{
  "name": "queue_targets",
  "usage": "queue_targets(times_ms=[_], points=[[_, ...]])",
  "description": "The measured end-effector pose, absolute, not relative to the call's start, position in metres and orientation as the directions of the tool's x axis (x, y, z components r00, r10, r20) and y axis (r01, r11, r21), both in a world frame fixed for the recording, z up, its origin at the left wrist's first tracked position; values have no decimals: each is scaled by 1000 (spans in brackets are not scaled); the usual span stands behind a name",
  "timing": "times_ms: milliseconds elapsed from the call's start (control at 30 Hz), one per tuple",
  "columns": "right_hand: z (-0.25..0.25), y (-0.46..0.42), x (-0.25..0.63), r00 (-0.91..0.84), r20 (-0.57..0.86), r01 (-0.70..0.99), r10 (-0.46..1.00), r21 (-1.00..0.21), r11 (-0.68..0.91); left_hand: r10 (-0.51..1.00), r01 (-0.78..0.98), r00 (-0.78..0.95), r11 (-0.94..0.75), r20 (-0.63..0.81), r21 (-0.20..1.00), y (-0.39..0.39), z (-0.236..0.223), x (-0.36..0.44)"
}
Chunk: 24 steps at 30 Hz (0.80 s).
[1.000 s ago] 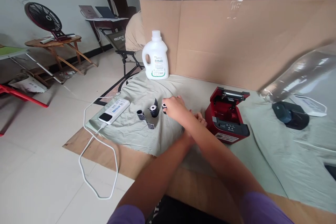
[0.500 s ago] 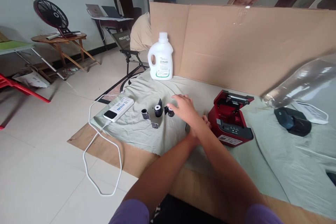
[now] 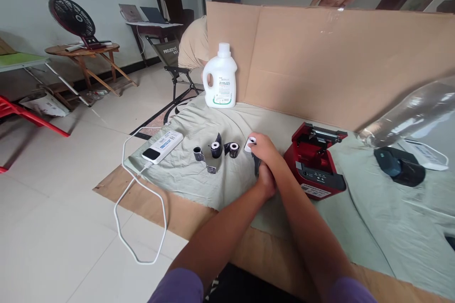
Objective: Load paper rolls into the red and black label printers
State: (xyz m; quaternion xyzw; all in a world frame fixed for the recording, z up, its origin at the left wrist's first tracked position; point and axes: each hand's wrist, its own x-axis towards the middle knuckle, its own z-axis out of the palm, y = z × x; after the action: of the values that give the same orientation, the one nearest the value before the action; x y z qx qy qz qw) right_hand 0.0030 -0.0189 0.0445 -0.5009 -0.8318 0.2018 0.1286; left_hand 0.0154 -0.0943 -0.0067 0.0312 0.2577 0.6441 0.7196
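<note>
White-ended piece (image 3: 248, 146) was held in the right hand (image 3: 266, 147), fingers closed in narrow on its right side; its white end was left showing, turned up and leftward. Whether the piece was rested on the cloth (image 3: 227, 189) or held just over it couldn't be told.

Key relation: long axis of the dark strip (image 3: 256, 164) was laid roughly near-to-far, from under the white end back toward the left hand (image 3: 267, 182). Left hand was placed on the wearer's side of the piece, right hand beyond it. White end was nearest the right hand, strip's lower end nearest the left. Left fingers were mostly hidden, so their grip couldn't be told; strip and white end may have been one thing, but the view was poor there.

To the left, three black rolls were set in a loose row: right roll (image 3: 233, 151) near the white end but apart, middle roll (image 3: 215, 150) beside it, left roll (image 3: 197, 154) with its tail unwound toward the wearer. To the right, the red machine (image 3: 322, 177) was stood near the right forearm, lid raised.
</note>
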Motion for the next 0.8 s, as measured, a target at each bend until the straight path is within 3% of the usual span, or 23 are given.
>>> queue_targets(times_ms=[133, 233, 433, 567, 700, 800], points=[[55, -13, 13, -407, 117, 502, 906, -800, 328, 960, -922, 108, 193, -257, 335, -94, -5, 14], [72, -17, 22, -332, 177, 302, 927, -910, 283, 969, -899, 179, 232, -170, 371, -95, -4, 12], [115, -46, 62, -309, 287, 99, 907, -938, 331, 993, -853, 118, 104, -6, 512, -92, -7, 12], [132, -65, 103, -385, 230, 50, 894, -962, 269, 998, -850, -47, -67, 50, 523, -91, -3, 8], [137, -65, 135, -488, 143, 69, 861, -977, 201, 992, -847, -111, -126, 59, 516, -93, 14, -10], [140, -58, 147, -552, 108, 85, 827, -979, 185, 978, -766, -150, -206, 142, 608, -95, 30, -26]])
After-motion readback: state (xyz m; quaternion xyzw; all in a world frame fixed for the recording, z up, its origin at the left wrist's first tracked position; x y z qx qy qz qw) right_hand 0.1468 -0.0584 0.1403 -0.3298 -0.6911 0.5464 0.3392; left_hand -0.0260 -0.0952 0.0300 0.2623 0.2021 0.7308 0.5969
